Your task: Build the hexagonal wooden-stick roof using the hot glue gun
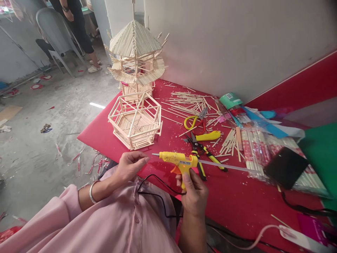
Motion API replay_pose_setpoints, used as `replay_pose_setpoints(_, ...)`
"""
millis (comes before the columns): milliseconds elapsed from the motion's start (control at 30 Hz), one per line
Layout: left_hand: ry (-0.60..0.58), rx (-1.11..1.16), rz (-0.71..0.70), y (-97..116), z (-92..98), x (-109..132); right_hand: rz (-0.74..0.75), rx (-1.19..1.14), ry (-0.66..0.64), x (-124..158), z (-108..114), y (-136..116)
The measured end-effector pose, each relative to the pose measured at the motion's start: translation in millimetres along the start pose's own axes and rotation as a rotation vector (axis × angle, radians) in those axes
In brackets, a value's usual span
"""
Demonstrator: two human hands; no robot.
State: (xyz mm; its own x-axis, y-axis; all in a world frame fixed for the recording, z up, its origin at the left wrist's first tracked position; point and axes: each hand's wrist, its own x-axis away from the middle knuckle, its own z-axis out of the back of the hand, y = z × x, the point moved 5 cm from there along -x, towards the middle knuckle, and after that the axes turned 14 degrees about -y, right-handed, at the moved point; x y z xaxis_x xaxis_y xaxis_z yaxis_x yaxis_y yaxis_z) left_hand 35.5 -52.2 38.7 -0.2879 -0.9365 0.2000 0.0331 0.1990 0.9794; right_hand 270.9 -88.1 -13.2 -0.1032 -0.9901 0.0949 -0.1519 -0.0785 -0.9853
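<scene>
Gripping the yellow glue gun [179,162] by its handle, your right hand [195,196] is closed tight around it, just under the orange trigger. The gun lies level, with its long axis running side to side in front of you. Its nozzle points toward your left hand [129,166], and the clear glue stick [226,166] trails out the back, off to the right of your right hand.

Your left hand waits just beside the nozzle tip with a small gap between them. Its fingers are drawn in narrow, thumb against fingertips, and you cannot tell whether they pinch a stick. It is the nearer hand to the nozzle, and a bracelet [92,192] shows at its wrist. A black cord [158,191] loops between your two hands over your pink shirt.

Beyond your left hand on the red bench [231,203] stands a hexagonal stick frame [135,121], with the roofed stick tower [135,58] right behind it. Beyond your right hand lie cutters [205,153], yellow-handled scissors [195,120] and loose sticks [184,100]. Packets of sticks [258,147] and a black phone [285,167] lie further to its right. Well beyond the bench, another person [76,24] stands by a grey chair [52,28].
</scene>
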Motion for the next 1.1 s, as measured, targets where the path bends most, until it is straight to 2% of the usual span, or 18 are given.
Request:
replay_pose_setpoints(100,-0.059,-0.278,-0.09,-4,-4.0,-1,0.006,0.005,0.02,-2,-1,-5)
replay_pose_setpoints(167,-0.009,-0.449,-0.198,-8,-4.9,-2,0.005,-0.014,0.047,-3,-3,-9)
replay_pose_setpoints(233,0.063,-0.55,-0.329,-11,-4.9,-2,0.016,-0.023,0.063,-3,-6,-12)
replay_pose_setpoints(267,0.063,-0.578,-0.374,-13,-5.7,-2,0.033,-0.018,0.061,-3,-8,-14)
replay_pose_setpoints(333,-0.015,-0.593,-0.432,-16,-8.1,-1,0.087,0.002,0.029,-3,-12,-18)
replay_pose_setpoints(433,-0.183,-0.617,-0.447,-18,-7.6,5,0.139,0.054,-0.075,0,-16,-18)
replay_pose_setpoints(467,-0.193,-0.637,-0.453,-18,-3.3,9,0.135,0.085,-0.129,1,-17,-17)
replay_pose_setpoints(533,-0.085,-0.674,-0.483,-16,16.5,15,0.096,0.17,-0.259,5,-22,-13)
replay_pose_setpoints(633,0.308,-0.762,-0.488,-15,70.4,20,0.078,0.348,-0.388,11,-33,-10)
replay_pose_setpoints(700,0.551,-0.888,-0.425,-18,109.6,19,0.143,0.492,-0.424,14,-48,-13)
replay_pose_setpoints(733,0.615,-0.968,-0.397,-20,125.6,16,0.19,0.568,-0.434,14,-57,-16)
replay_pose_setpoints(767,0.628,-0.986,-0.377,-24,139.5,11,0.241,0.642,-0.436,14,-67,-18)
replay_pose_setpoints(833,0.549,-1.063,-0.343,-30,154.5,-2,0.35,0.773,-0.416,13,-87,-22)
replay_pose_setpoints(900,0.443,-1.098,-0.318,-35,155.9,-11,0.451,0.882,-0.376,13,-100,-22)
replay_pose_setpoints(1000,0.391,-1.033,-0.337,-35,143.6,-12,0.537,1.015,-0.32,14,-105,-17)
replay_pose_setpoints(1100,0.296,-1.005,-0.37,-34,121.3,-6,0.531,1.102,-0.252,14,-98,-13)
